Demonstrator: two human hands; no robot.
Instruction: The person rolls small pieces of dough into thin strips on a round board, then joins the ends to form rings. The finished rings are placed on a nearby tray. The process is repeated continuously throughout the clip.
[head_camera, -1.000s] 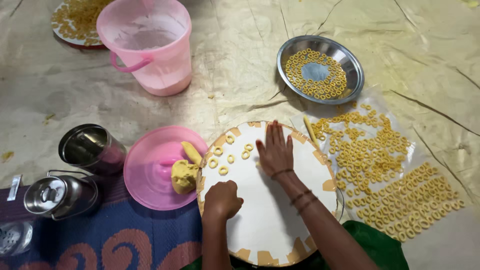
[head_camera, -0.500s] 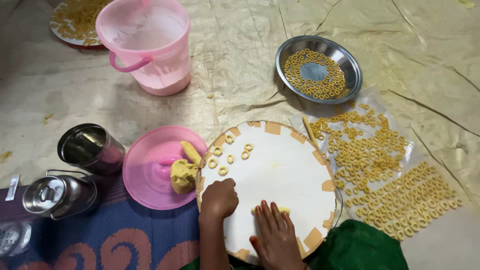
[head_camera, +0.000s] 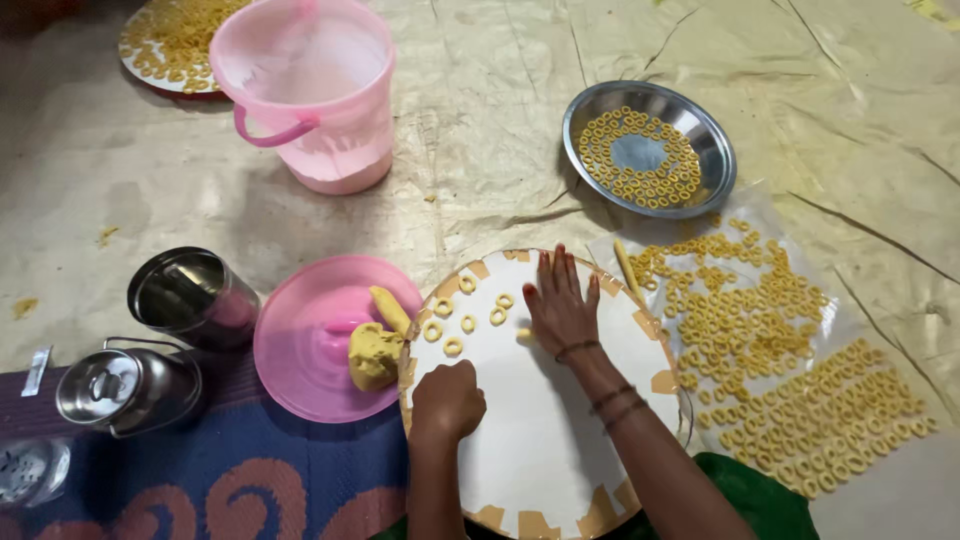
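Observation:
My right hand (head_camera: 560, 305) lies flat, fingers stretched, on the far part of a round white board (head_camera: 545, 440) with tan patches on its rim, pressing a bit of yellow dough under the palm. My left hand (head_camera: 447, 400) rests as a closed fist on the board's left side; whether it holds anything is hidden. Several small yellow dough rings (head_camera: 465, 322) lie on the board just left of my right hand. A lump of yellow dough (head_camera: 374, 352) sits on a pink plate (head_camera: 310, 335) beside the board.
A steel bowl of rings (head_camera: 648, 148) stands at the back right. Many rings (head_camera: 780, 370) dry on a clear sheet to the right. A pink bucket (head_camera: 310, 90), a tray of rings (head_camera: 170, 40), a steel cup (head_camera: 190, 295) and a lidded steel pot (head_camera: 125, 385) stand left.
My right hand slid from the board's far edge back toward me, then forward again to the far part. My left fist stayed in place.

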